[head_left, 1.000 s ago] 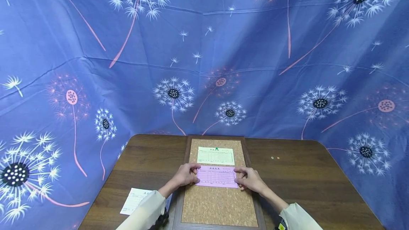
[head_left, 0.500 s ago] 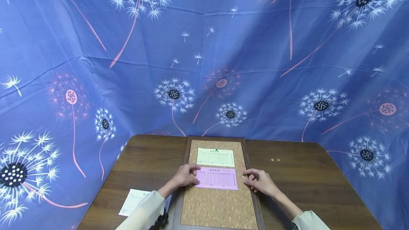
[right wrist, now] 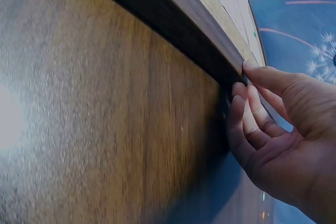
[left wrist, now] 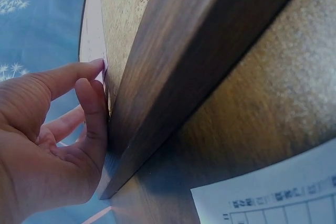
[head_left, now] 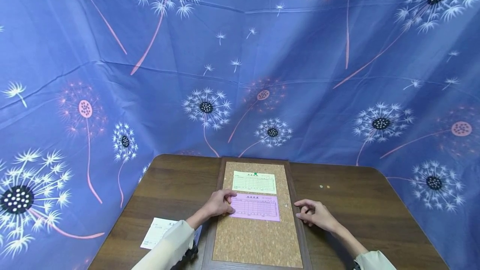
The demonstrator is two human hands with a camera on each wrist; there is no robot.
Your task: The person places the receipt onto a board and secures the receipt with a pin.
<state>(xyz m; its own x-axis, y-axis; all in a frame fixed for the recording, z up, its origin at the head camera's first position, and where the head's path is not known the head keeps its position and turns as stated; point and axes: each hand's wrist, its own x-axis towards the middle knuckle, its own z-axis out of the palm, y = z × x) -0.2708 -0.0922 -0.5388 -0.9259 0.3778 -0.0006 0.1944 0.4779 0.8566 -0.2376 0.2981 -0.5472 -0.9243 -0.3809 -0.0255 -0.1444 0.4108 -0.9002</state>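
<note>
A purple printed form slip [head_left: 256, 207] lies on a framed cork board [head_left: 255, 241], below a pale green form slip [head_left: 254, 183]. A green pushpin [head_left: 256, 173] sits at the green slip's top edge. My left hand [head_left: 217, 204] holds the purple slip's left edge with thumb and index finger; in the left wrist view, the fingertips [left wrist: 98, 62] are right at the paper beside the wooden frame. My right hand [head_left: 314, 215] is off the slip, by the board's right frame, with fingers loosely bent and nothing between them.
White printed slips [head_left: 159, 233] lie on the wooden table [head_left: 360, 211], partly under the left sleeve. Two small pins, one whitish [head_left: 321, 186] and one orange [head_left: 328, 186], lie right of the board. A dandelion-patterned blue cloth [head_left: 240, 74] hangs behind.
My right hand has let go of the purple slip's right edge and moved right to the board's frame. My left hand has stayed at the slip's left edge.
</note>
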